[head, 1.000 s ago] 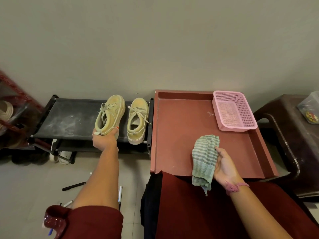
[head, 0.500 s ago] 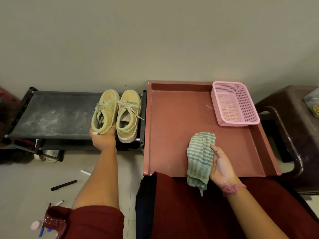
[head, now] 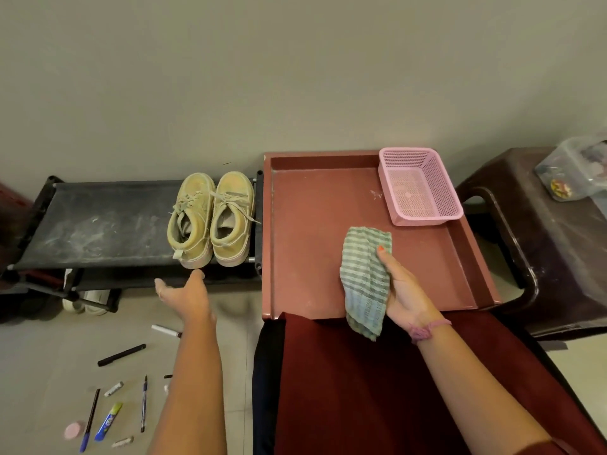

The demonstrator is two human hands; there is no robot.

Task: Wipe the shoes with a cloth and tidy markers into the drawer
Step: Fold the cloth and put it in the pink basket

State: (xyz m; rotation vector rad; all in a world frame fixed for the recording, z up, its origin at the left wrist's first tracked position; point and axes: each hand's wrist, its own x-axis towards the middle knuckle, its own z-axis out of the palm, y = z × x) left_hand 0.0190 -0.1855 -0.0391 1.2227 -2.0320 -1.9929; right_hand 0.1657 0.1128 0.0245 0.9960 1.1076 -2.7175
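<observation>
Left hand [head: 184,295] is spread, fingers relaxed, holding nothing — just in front of the rack edge, below the left shoe's heel, not touching it. Both tan shoes [head: 212,220] sit side by side, touching, toes to the wall, at the right end of the black shoe rack [head: 98,224]. Right hand [head: 402,290] grips the green striped cloth [head: 364,277] with fingers and thumb curled round it, over the near part of the red-brown drawer [head: 312,231]; the cloth's lower end hangs past the drawer's front edge. Pink basket [head: 418,185] is in the drawer's far right corner. Markers [head: 121,355] and pens are scattered on the floor [head: 39,372] left of the left forearm — one white marker [head: 166,331] lies close by the wrist; whether it touches is unclear. Dark stool [head: 542,244] stands right of the drawer.
</observation>
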